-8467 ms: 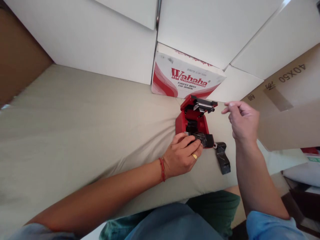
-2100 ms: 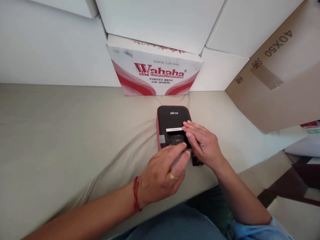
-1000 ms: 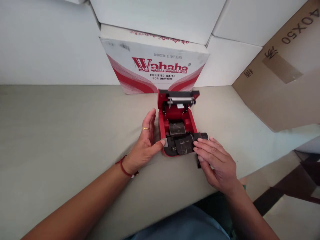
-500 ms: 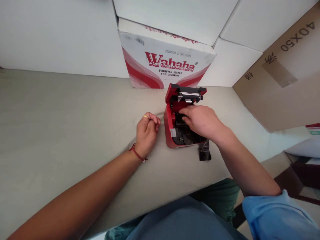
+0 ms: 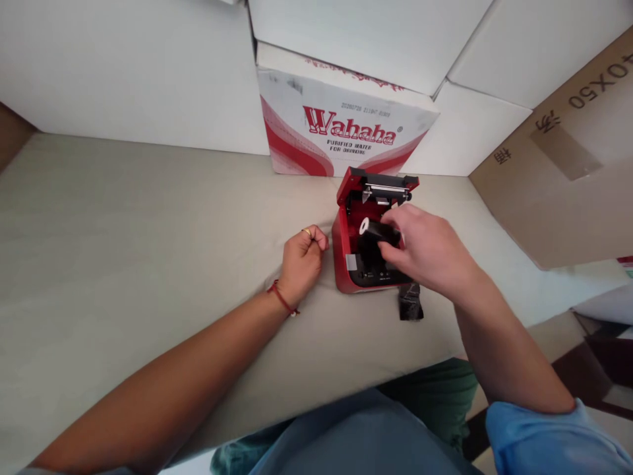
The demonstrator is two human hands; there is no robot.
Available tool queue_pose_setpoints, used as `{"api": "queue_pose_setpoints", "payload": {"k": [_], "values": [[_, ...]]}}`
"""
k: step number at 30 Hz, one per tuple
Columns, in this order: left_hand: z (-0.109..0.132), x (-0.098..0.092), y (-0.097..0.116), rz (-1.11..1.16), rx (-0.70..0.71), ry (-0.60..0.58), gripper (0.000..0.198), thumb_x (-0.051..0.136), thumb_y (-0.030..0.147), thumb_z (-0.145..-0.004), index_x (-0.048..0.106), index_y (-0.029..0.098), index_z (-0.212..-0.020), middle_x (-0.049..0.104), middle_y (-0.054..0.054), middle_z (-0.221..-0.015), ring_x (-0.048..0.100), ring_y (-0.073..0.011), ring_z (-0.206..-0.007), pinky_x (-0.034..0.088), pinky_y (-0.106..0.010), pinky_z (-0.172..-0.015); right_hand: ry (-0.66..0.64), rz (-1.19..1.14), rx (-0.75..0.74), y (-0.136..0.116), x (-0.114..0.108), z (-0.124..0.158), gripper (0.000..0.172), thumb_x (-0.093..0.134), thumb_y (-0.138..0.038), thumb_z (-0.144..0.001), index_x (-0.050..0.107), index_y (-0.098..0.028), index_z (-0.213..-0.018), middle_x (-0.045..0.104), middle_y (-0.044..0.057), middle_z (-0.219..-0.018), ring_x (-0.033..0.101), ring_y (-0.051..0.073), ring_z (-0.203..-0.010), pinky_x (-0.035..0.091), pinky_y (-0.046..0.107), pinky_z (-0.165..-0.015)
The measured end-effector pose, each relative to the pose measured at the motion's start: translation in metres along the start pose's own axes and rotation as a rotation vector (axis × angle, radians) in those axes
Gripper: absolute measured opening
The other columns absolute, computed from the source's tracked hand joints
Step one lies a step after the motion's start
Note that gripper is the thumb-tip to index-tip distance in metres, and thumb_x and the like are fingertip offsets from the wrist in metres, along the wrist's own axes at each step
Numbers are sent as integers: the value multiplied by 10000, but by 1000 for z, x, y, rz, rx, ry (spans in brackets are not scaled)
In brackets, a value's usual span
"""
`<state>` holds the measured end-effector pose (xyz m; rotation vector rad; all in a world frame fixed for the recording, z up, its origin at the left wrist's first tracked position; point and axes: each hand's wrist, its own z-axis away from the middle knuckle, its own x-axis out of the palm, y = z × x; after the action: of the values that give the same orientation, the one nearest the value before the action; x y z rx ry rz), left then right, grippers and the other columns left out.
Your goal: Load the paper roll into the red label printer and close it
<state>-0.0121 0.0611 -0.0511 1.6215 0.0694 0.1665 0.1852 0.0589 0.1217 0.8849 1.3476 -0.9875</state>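
My right hand (image 5: 430, 247) grips a black ribbon roll (image 5: 377, 232) with a white core end, thumb below and fingers above. The roll is over the inside of a red and black printer (image 5: 342, 260), whose lid (image 5: 383, 181) stands raised at the back. A crumpled dark strip (image 5: 411, 305) lies by the printer's front right corner. Just left of the printer, my left hand (image 5: 302, 256) rests on the table with its fingers curled in and nothing visible in them. My right fingers hide part of the roll's far end.
Behind the printer stands a white and red water carton (image 5: 356, 132) among white boxes (image 5: 123, 72). A brown cardboard box (image 5: 583, 178) leans in from the right. A pale cloth covers the table (image 5: 148, 237), whose front edge runs close to my body.
My right hand has lifted the ribbon roll from inside the printer, and its white core end now shows. My left hand stays curled beside the printer. The view has shifted slightly.
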Motion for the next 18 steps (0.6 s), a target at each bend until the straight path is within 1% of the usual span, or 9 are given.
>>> {"api": "queue_pose_setpoints", "payload": {"k": [2, 4, 5, 6, 8, 10, 12, 14, 18], "values": [[0, 0, 0, -10, 7, -7, 101, 493, 143, -677, 537, 233, -665, 564, 18, -664, 446, -157, -650, 328, -304, -646, 97, -151, -2, 19, -17, 27, 257, 714, -336, -926, 763, -236, -1158, 801, 45, -986, 670, 193, -711, 472, 340, -663], [1, 0, 1, -18, 20, -18, 92, 489, 148, -651, 521, 233, -638, 559, 15, -657, 455, -158, -659, 330, -306, -655, 106, -240, 35, 52, -29, 51, 292, 706, -389, -927, 775, -267, -1183, 686, -17, -699, 566, 172, -548, 411, 322, -546], [1, 0, 1, -21, 28, -24, 88, 488, 150, -636, 515, 233, -624, 561, 14, -655, 463, -158, -666, 334, -306, -662, 83, -234, 72, 73, -31, 60, 311, 705, -415, -927, 784, -272, -1191, 635, -31, -624, 538, 174, -509, 397, 322, -515], [1, 0, 1, -23, 33, -30, 84, 486, 153, -625, 510, 233, -611, 564, 13, -653, 470, -159, -672, 339, -306, -669, 13, -203, 117, 95, -29, 66, 326, 712, -426, -914, 796, -266, -1186, 644, -25, -616, 546, 180, -501, 413, 327, -510], [1, 0, 2, -26, 39, -34, 81, 487, 158, -616, 514, 232, -600, 570, 13, -645, 477, -160, -671, 346, -306, -673, -137, -127, 201, 135, -16, 72, 303, 713, -404, -885, 823, -241, -1114, 734, 18, -695, 611, 200, -539, 463, 339, -528], [1, 0, 2, -29, 37, -28, 83, 490, 160, -621, 525, 233, -603, 576, 13, -639, 475, -160, -661, 344, -302, -664, -263, -71, 234, 160, 5, 71, 289, 708, -332, -874, 840, -217, -1104, 822, 65, -836, 709, 230, -655, 544, 358, -629], [0, 0, 1, -32, 32, -16, 86, 496, 160, -628, 539, 233, -612, 577, 14, -634, 468, -159, -649, 333, -298, -648, -336, -54, 236, 170, 27, 69, 295, 704, -257, -871, 855, -201, -1119, 868, 98, -969, 770, 249, -763, 596, 374, -738], [0, 0, 1, -34, 24, -7, 86, 500, 162, -632, 547, 233, -620, 577, 15, -630, 459, -158, -637, 321, -295, -632, -352, -90, 211, 166, 42, 67, 339, 680, -210, -888, 859, -204, -1176, 883, 105, -1096, 803, 247, -847, 623, 372, -815], [0, 0, 1, -31, 5, -4, 80, 508, 171, -642, 556, 235, -643, 582, 13, -636, 453, -156, -622, 319, -290, -613, -172, -220, 123, 142, 56, 55, 413, 582, -220, -994, 817, -213, -1334, 835, 108, -1355, 815, 237, -1082, 631, 381, -988]]}}
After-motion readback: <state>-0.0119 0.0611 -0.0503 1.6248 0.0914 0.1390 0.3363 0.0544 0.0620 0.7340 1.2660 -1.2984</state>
